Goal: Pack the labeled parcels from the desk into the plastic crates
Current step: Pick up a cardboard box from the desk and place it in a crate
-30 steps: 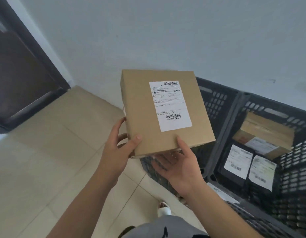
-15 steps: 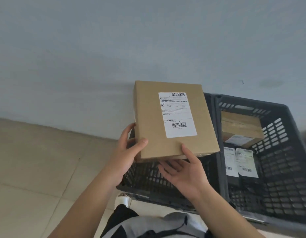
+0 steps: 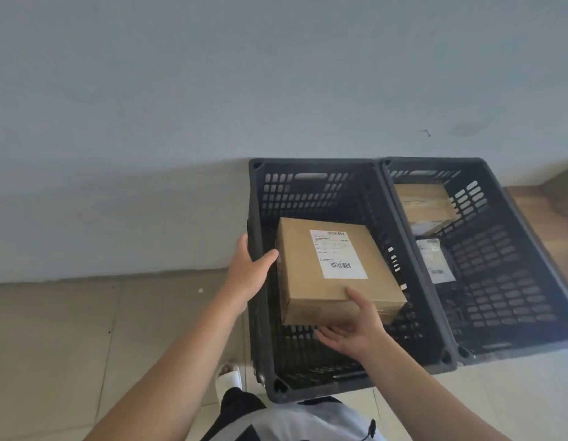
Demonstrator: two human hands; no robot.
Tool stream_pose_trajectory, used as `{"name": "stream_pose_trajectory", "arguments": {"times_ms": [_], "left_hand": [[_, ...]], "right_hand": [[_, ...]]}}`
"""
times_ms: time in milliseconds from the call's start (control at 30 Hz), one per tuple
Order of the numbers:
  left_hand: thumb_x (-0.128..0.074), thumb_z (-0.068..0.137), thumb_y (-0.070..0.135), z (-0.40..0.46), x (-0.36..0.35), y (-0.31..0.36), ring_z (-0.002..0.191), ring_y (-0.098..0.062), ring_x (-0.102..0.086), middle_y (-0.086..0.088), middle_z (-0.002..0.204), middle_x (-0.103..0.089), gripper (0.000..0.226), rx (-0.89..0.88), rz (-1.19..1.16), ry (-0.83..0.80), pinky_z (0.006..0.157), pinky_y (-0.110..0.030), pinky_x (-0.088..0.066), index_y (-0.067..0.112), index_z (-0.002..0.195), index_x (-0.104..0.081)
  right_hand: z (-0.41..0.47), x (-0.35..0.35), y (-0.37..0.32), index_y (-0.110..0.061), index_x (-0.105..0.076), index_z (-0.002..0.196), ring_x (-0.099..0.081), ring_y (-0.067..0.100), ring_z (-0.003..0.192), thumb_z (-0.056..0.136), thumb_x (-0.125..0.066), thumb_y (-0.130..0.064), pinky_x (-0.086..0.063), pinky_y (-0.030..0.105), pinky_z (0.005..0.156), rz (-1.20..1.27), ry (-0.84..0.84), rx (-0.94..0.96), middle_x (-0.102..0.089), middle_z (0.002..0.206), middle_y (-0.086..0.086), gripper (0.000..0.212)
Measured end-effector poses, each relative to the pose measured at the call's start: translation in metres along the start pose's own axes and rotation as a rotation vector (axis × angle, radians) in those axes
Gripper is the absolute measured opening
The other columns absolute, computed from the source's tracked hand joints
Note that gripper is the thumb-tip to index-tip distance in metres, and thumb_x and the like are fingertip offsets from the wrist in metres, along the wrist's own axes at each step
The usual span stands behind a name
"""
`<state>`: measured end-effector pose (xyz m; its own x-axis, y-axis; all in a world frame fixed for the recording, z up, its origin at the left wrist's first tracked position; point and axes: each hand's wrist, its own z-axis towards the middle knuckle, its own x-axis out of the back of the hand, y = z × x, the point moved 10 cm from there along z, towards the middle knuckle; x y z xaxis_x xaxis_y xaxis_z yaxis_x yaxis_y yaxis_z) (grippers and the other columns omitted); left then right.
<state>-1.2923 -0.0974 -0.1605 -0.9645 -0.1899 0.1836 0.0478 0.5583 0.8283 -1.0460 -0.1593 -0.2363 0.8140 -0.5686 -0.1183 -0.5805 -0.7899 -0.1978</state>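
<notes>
Head view. 2 dark plastic crates side by side on the tiled floor [image 3: 69, 338] against a grey wall [image 3: 181, 106].

Cardboard parcel [image 3: 311, 281] held inside the left crate [image 3: 257, 313], above its base; label [image 3: 337, 253] face up, long axis running from near side to wall, slightly skewed, near end tipped toward the camera.

Left hand [image 3: 248, 272] at the parcel's left edge: thumb pressing the side, fingers outside the crate wall, grip partly hidden. Right hand [image 3: 352, 329] grasping the near right corner, thumb on top face, fingers curled beneath.

Right crate [image 3: 531, 249] holding another brown box [image 3: 426, 208] at the wall end and a dark bagged parcel [image 3: 435, 262] with a white label beside it.

1 white slipper [image 3: 229, 377] visible at the near left corner of the left crate.
</notes>
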Motion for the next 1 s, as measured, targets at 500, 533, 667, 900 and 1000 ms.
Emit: {"name": "stream_pose_trajectory", "arguments": {"times_ms": [500,533,667,900,1000], "left_hand": [[-0.060,0.100,0.026,0.053,-0.009,-0.049,0.080,-0.017,-0.072,-0.001,0.143,-0.059,0.062,0.056,0.265,0.312,0.065,-0.034,-0.063,0.031,0.154,-0.031],[-0.060,0.100,0.025,0.053,-0.009,-0.052,0.075,-0.016,-0.070,0.000,0.139,-0.061,0.061,0.066,0.270,0.314,0.060,-0.032,-0.060,0.032,0.153,-0.031],[-0.061,0.097,0.025,0.055,-0.007,-0.056,0.077,-0.017,-0.071,0.001,0.135,-0.063,0.058,0.069,0.258,0.333,0.063,-0.033,-0.061,0.033,0.149,-0.035],[-0.061,0.098,0.025,0.053,-0.007,-0.053,0.074,-0.015,-0.070,-0.002,0.129,-0.066,0.059,0.057,0.269,0.343,0.061,-0.028,-0.059,0.028,0.151,-0.036],[-0.060,0.098,0.023,0.052,-0.007,-0.052,0.068,-0.014,-0.069,0.000,0.122,-0.069,0.059,0.063,0.268,0.347,0.057,-0.030,-0.058,0.027,0.152,-0.036]], "right_hand": [[0.153,-0.075,-0.034,-0.019,-0.042,0.135,-0.052,0.044,0.125,0.089,-0.077,-0.027,-0.043,0.062,0.111,0.001,-0.077,0.094,-0.053,0.121,0.020,0.059],[0.161,-0.073,-0.034,-0.017,-0.043,0.135,-0.051,0.044,0.128,0.091,-0.076,-0.027,-0.043,0.061,0.111,-0.006,-0.084,0.093,-0.054,0.120,0.020,0.056],[0.179,-0.073,-0.035,-0.011,-0.046,0.135,-0.048,0.043,0.136,0.095,-0.071,-0.021,-0.043,0.057,0.110,-0.024,-0.090,0.090,-0.054,0.134,0.021,0.049],[0.186,-0.073,-0.034,-0.011,-0.046,0.141,-0.049,0.043,0.136,0.094,-0.073,-0.021,-0.045,0.057,0.110,-0.011,-0.087,0.071,-0.050,0.144,0.019,0.055],[0.186,-0.073,-0.032,-0.014,-0.044,0.146,-0.051,0.042,0.134,0.093,-0.075,-0.026,-0.048,0.060,0.103,-0.039,-0.061,0.057,-0.049,0.149,0.019,0.063]]}}
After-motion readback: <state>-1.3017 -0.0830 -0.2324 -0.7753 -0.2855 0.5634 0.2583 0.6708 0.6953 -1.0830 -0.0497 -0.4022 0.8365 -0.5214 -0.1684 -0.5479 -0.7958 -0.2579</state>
